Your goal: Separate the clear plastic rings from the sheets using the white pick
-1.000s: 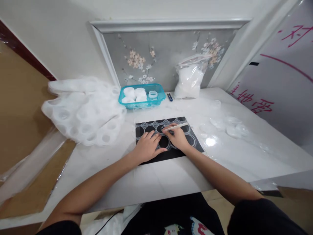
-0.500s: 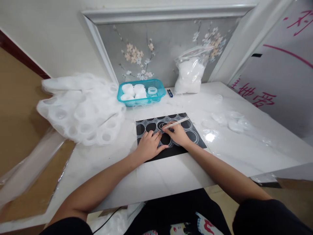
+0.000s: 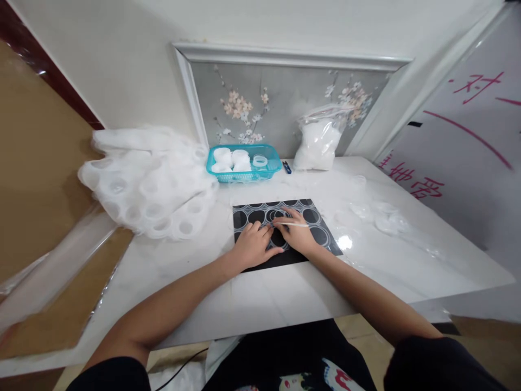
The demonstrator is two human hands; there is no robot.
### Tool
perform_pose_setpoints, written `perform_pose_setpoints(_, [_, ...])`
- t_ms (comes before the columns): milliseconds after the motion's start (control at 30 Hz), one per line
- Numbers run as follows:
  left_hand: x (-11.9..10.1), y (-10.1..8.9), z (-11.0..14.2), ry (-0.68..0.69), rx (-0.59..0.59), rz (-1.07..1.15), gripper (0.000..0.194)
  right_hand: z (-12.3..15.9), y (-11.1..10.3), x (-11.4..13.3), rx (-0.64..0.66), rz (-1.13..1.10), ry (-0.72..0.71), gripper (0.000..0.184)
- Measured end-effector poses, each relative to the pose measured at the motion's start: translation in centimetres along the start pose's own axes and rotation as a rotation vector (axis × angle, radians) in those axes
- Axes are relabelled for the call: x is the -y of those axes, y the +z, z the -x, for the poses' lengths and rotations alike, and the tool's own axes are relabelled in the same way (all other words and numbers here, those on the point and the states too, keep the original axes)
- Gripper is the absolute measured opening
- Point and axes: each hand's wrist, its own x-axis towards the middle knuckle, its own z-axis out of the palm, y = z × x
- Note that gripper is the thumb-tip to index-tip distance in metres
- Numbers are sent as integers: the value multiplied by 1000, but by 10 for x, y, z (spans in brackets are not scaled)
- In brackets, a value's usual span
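Observation:
A black sheet (image 3: 321,237) printed with rows of pale rings lies on the white table (image 3: 285,293). My left hand (image 3: 253,247) rests flat on the sheet, fingers spread. Just right of it, my right hand (image 3: 298,234) is closed on a thin white stick (image 3: 290,224), which lies nearly level with its tip over a ring in the sheet's middle. The two hands almost touch.
A teal basket (image 3: 266,172) of white round pieces stands behind the sheet. A clear bag of white material (image 3: 317,142) leans on the wall panel. A heap of white punched sheets (image 3: 150,179) fills the left. Clear round pieces (image 3: 378,214) lie scattered at right.
The stick has tipped from angled up-right to nearly level in my right hand. My left hand stays on the sheet. The camera has shifted slightly.

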Motion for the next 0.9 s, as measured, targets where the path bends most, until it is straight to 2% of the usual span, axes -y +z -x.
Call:
perform_pose_setpoints(100, [4, -1, 0, 19, 16, 36, 75, -8, 2, 1, 36, 169, -131, 29])
perform_pose_setpoints(167, [7, -2, 0, 15, 49, 66, 77, -26, -4, -12, 44, 236, -85, 29])
perform_pose_setpoints(200, [8, -2, 1, 9, 66, 80, 78, -38, -10, -23, 17, 253, 3, 29])
perform_pose_setpoints(233, [9, -2, 2, 4, 78, 91, 79, -50, -18, -36, -56, 261, 167, 26])
perform_pose_setpoints(300, [10, -1, 3, -2, 83, 99, 81, -68, -36, -64, -341, 269, 665, 28])
perform_pose_setpoints(333, [11, -1, 4, -4, 77, 98, 81, -70, -44, -75, -409, 281, 747, 33])
perform_pose_setpoints(367, [11, -1, 4, -5, 65, 96, 80, -68, -51, -83, -432, 271, 746, 32])
perform_pose_setpoints(400, [11, -1, 4, -5, 48, 93, 77, -61, -55, -87, -419, 228, 669, 29])
perform_pose_setpoints(467, [9, -2, 2, 5, 5, 80, 72, -40, -55, -82, -323, 74, 456, 25])
perform_pose_setpoints(533, [4, -5, -2, 20, -32, 65, 69, -15, -47, -68, -210, -109, 368, 24])
perform_pose_setpoints(633, [-6, -13, -12, 28, -31, 66, 69, 6, -35, -49, -79, -312, 316, 23])
perform_pose_setpoints(767, [-21, -15, -31, 15, 31, 35, 72, 4, -29, -45, -71, -439, 295, 20])
perform_pose_setpoints(900, [-31, -4, -46, -37, 97, -14, 75, -1, -29, -50, -51, -469, 276, 17])
